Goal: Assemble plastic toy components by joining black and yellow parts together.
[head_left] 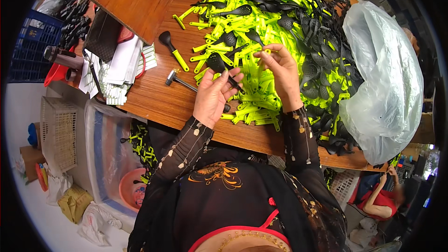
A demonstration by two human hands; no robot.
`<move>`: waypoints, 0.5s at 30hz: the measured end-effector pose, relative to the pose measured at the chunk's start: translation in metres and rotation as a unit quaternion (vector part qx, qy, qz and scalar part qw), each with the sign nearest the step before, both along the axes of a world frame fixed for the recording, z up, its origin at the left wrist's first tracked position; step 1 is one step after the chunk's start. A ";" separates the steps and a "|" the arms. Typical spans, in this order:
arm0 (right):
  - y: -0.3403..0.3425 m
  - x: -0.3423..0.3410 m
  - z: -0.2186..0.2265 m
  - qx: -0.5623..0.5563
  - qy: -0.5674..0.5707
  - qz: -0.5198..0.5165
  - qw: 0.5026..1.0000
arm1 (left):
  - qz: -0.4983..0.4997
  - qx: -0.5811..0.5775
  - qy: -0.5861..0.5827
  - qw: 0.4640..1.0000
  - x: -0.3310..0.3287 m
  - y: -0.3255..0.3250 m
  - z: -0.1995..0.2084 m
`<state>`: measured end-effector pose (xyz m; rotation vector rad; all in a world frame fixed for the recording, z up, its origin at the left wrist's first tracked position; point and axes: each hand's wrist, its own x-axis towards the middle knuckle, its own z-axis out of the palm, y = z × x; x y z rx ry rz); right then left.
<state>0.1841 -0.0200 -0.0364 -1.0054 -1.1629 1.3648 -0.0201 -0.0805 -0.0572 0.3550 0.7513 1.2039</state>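
A black slotted spoon (216, 62) lies across the fingers of my left hand (212, 94), its bare black stem slanting down to the right. My left thumb presses on it. Higher up and to the right, my right hand (283, 72) has its thumb and forefinger pinched together over the pile; anything between them is too small to make out. Beneath both hands spreads a heap of bright green handles (259, 107). To the left, a black spoon with a green handle (173, 50) rests on the wooden table, near a small hammer (179, 81).
Black spoon heads (317, 60) cover the heap's right side. A big clear plastic bag (385, 79) bulges at the right edge. Papers and cards (121, 65) are stacked at left, by a blue crate (35, 46). Another person (380, 198) sits at lower right.
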 end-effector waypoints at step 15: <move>-0.041 -0.007 -0.016 0.036 -0.088 0.010 0.995 | -0.015 0.018 -0.041 0.999 0.002 -0.007 0.006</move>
